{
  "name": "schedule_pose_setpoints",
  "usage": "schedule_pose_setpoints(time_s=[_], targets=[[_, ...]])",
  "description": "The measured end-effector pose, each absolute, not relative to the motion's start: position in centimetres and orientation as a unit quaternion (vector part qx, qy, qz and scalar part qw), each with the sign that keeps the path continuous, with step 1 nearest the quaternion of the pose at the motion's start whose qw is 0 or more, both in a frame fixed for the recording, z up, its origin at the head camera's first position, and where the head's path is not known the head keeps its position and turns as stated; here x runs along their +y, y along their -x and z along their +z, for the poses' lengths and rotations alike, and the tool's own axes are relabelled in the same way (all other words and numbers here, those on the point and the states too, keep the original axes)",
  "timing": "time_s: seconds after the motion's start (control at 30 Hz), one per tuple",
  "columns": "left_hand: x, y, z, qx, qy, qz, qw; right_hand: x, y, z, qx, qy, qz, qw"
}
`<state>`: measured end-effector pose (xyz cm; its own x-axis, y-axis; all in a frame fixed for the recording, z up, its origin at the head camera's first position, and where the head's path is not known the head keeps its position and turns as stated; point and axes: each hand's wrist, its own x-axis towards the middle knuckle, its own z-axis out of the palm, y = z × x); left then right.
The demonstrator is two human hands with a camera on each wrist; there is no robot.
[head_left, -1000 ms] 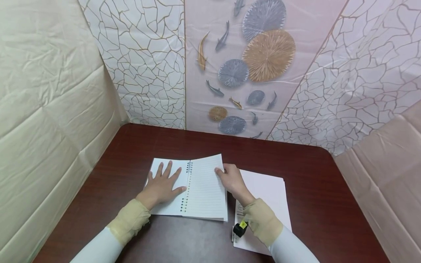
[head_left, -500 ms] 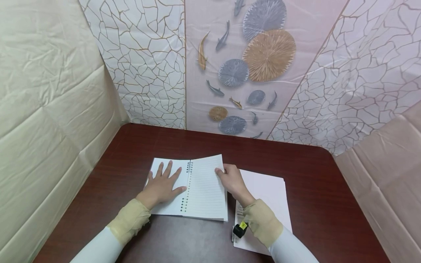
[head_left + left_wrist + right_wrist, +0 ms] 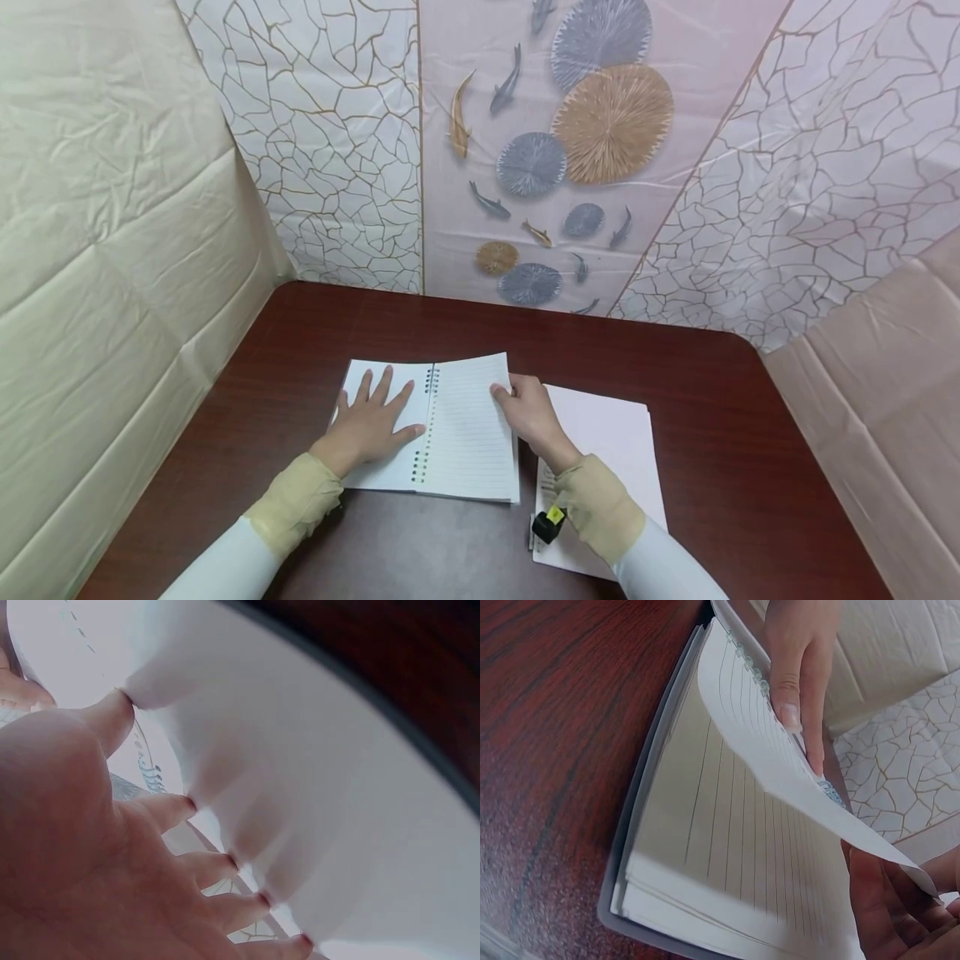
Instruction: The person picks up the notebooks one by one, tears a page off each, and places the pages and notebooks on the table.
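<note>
An open spiral notebook (image 3: 472,442) with lined pages lies on the dark red table. My left hand (image 3: 367,425) rests on its left page with fingers spread and straight; the left wrist view has the fingertips (image 3: 232,862) pressing on the white paper. At the upper right edge of the notebook, my right hand (image 3: 531,412) pinches a lined page (image 3: 472,400) between thumb and curled fingers. In the right wrist view this page (image 3: 780,772) is lifted and bowed above the ruled sheet (image 3: 727,832) below it. The spiral binding (image 3: 754,671) runs between both hands.
A stack of white paper (image 3: 607,450) lies right of the notebook, under the right forearm. A black object with a yellow label (image 3: 549,525) is at the right wrist. Patterned cloth (image 3: 532,167) hangs behind the table (image 3: 712,400), with beige cloth (image 3: 112,250) at the left.
</note>
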<state>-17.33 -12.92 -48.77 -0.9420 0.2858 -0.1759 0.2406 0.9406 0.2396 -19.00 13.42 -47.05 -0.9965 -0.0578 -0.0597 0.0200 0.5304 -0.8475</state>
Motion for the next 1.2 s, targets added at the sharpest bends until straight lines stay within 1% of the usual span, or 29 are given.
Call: schedule_pose_setpoints(time_s=[0.4,0.6,0.8,0.9,1.03,1.2], targets=[[-12.8,17.7,-48.2,0.978,-0.141,0.105,0.113,13.7,19.4,-47.4,0.88,0.012,-0.474,0.035],[-12.7,18.3,-47.7,0.981,-0.155,0.083,0.084,13.8,19.6,-47.4,0.876,0.016,-0.481,0.041],[-12.9,19.1,-47.2,0.975,-0.202,0.067,0.063,13.8,19.8,-47.2,0.873,0.014,-0.484,0.049],[-13.1,19.5,-47.4,0.966,-0.233,0.088,0.074,13.8,20.1,-47.1,0.879,0.018,-0.474,0.047],[-13.4,20.0,-47.8,0.95,-0.269,0.118,0.106,13.8,20.6,-46.7,0.886,0.019,-0.461,0.047],[-13.5,20.7,-48.0,0.944,-0.277,0.122,0.131,13.9,21.4,-46.3,0.892,0.018,-0.45,0.047]])
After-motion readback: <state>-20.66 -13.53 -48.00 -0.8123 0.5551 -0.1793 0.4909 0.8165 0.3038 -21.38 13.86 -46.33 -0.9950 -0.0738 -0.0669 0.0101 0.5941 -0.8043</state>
